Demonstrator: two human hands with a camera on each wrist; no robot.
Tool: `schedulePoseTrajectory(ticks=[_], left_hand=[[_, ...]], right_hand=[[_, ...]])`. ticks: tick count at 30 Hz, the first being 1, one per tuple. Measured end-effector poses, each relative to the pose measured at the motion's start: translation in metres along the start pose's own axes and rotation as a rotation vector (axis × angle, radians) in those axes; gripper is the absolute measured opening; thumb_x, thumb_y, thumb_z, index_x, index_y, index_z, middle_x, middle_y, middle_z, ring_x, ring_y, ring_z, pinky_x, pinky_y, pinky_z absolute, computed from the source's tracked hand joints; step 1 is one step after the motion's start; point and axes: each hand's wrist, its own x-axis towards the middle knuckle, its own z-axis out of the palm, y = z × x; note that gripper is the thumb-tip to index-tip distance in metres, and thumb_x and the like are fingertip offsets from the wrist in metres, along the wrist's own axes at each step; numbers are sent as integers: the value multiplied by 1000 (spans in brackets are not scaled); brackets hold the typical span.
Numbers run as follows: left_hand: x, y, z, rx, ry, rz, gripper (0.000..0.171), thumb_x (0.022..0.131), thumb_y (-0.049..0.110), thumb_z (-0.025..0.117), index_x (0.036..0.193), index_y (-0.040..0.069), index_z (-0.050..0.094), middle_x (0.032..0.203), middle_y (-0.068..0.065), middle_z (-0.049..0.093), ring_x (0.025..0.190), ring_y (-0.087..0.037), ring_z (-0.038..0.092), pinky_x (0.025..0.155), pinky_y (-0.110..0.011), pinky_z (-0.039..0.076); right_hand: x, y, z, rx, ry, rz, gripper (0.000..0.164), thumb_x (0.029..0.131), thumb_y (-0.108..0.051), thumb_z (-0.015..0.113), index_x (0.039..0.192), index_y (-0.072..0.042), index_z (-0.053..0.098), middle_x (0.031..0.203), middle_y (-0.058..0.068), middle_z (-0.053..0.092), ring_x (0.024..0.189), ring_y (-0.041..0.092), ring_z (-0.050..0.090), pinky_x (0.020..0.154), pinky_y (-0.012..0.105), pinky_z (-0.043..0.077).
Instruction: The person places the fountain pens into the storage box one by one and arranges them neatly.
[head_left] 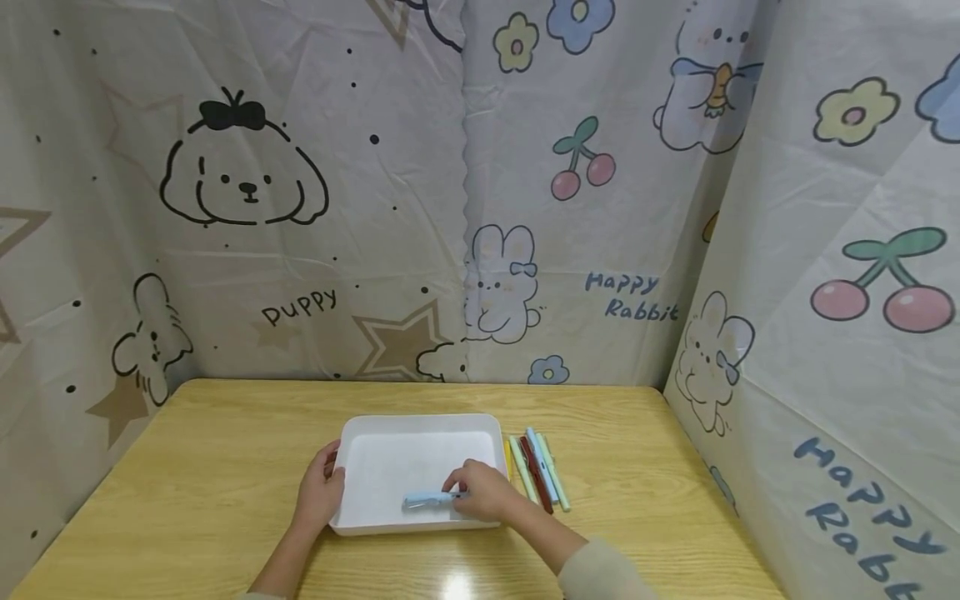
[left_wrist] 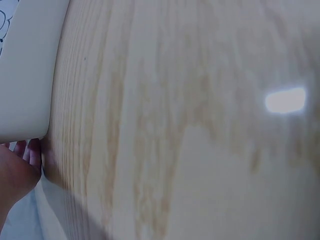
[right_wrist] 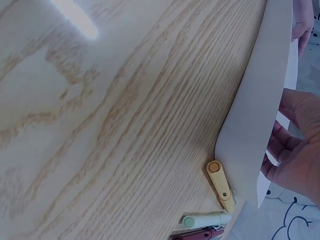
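A shallow white tray (head_left: 397, 450) lies on the table. My left hand (head_left: 320, 492) grips its left side, the thumb by the rim; the left wrist view shows the fingers (left_wrist: 34, 152) against the tray's outer end. Over the front right part of the tray floor, my right hand (head_left: 483, 490) pinches the right end of a light blue pen (head_left: 423, 500), which lies sideways and points left. In the right wrist view the tray wall (right_wrist: 255, 95) hides the pen and part of my right hand (right_wrist: 300, 145).
Right of the tray, several pens lie side by side: a yellow pen (head_left: 508, 460) against the tray wall, a light green pen (head_left: 523, 468), a dark red pen (head_left: 537, 477), another light blue pen (head_left: 543, 465) and another light green one. A patterned cloth (head_left: 405, 208) surrounds the wooden table (head_left: 217, 483).
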Motion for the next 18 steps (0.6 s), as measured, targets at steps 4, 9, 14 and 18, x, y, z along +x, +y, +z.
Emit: schedulePoseTrajectory(ticks=[4,9,14,18], left_hand=[[0,1,0,-7,-1,-2,48,95,3,34,143,-1,28,139,-28,38,125,-40,40,101,-52,39],[0,2,0,1,-7,-3,48,96,3,33,143,-1,27,139,-28,36,126,-41,39,102,-53,39],[-1,3,0,1,-7,-6,48,96,3,33,143,-1,27,139,-28,37,126,-41,39,102,-53,38],[-1,4,-1,5,-8,-9,48,96,3,33,143,-1,26,139,-28,36,126,-41,39,102,-54,37]], right_hand=[[1,-1,2,-2,-9,7,19,79,-13,66,96,-18,72,80,-4,54,69,3,44,60,17,37],[0,-5,3,1,-29,5,19,79,-13,66,96,-18,72,80,-4,55,69,3,44,61,18,39],[3,-6,7,9,-48,2,21,78,-11,65,96,-18,73,79,-5,55,67,2,42,59,17,37],[5,-6,10,22,-59,0,21,77,-10,65,95,-17,73,78,-5,53,66,2,40,58,17,36]])
